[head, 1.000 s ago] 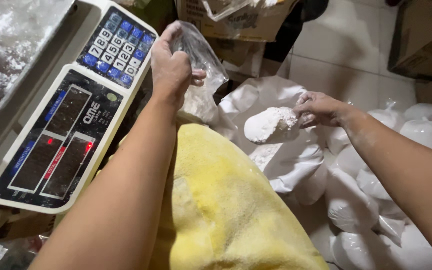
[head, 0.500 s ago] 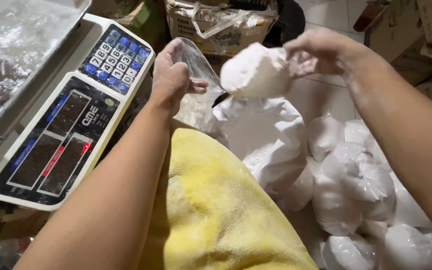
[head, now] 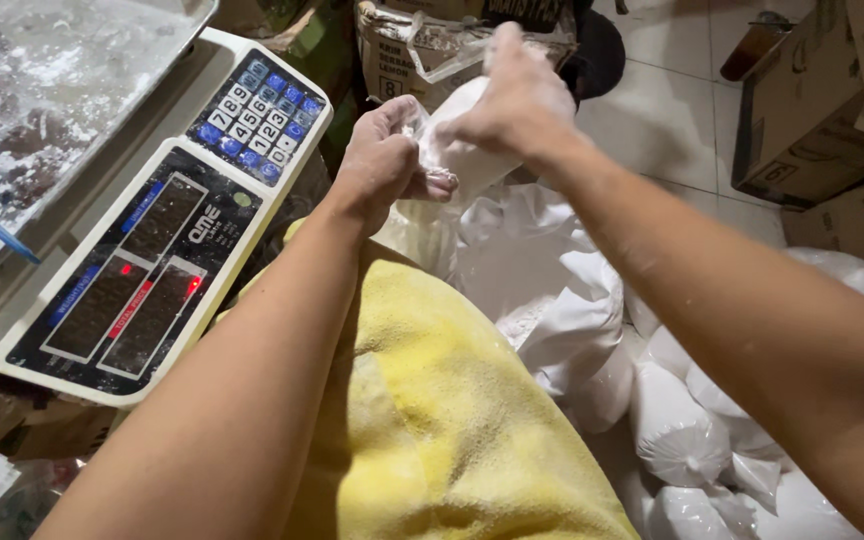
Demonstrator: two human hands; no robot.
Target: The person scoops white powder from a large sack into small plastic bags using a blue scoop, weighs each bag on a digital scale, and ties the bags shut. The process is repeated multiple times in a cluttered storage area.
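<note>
Both hands meet at approx 12 o'clock of the view, above the lap. Left hand (head: 384, 160) has fingers curled tight on the edge of a clear plastic bag (head: 457, 150) w/ white powder inside; right hand (head: 512, 100) sits on top of the bag, fingers closed down over it, dusted w/ powder. Bag is held in the air, just above a big open sack of white powder (head: 532, 270) at approx 1 o'clock from the yellow towel (head: 432, 420), which covers the lap at 6 o'clock. Filled, tied small bags (head: 682, 430) pile up at 4 o'clock, touching each other. Digital scale (head: 167, 220) w/ blue keypad and red-lit displays lies at 9 o'clock, its metal pan (head: 52, 90) powder-dusted at 10 o'clock. Cardboard boxes (head: 812, 110) at 2 o'clock on the tiled floor (head: 672, 120).
</note>
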